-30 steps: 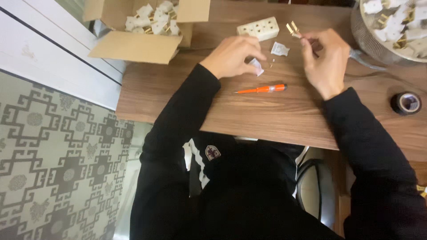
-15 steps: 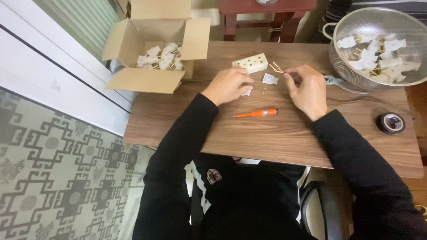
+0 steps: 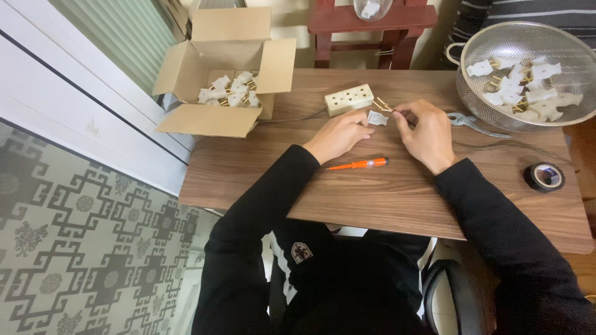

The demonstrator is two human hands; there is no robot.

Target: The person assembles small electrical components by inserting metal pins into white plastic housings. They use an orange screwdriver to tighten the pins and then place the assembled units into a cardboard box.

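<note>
My right hand (image 3: 425, 133) pinches thin brass prongs (image 3: 382, 104) near the back of the wooden table (image 3: 385, 192). My left hand (image 3: 338, 133) rests on the table with its fingers curled beside a small white plug piece (image 3: 376, 118); whether it grips anything is hidden. A cream socket block (image 3: 349, 99) lies just beyond both hands. An orange screwdriver (image 3: 359, 164) lies on the table in front of my hands.
An open cardboard box (image 3: 214, 118) of white plugs stands at the back left. A metal colander (image 3: 472, 46) with more plugs sits at the back right, pliers (image 3: 469, 122) beside it. A black tape roll (image 3: 544, 176) lies at the right. A red stool (image 3: 372, 22) stands behind.
The view has tilted up, so the box, colander and stool show fully. My hands stay together by the socket block, and the right hand still holds the prongs.
</note>
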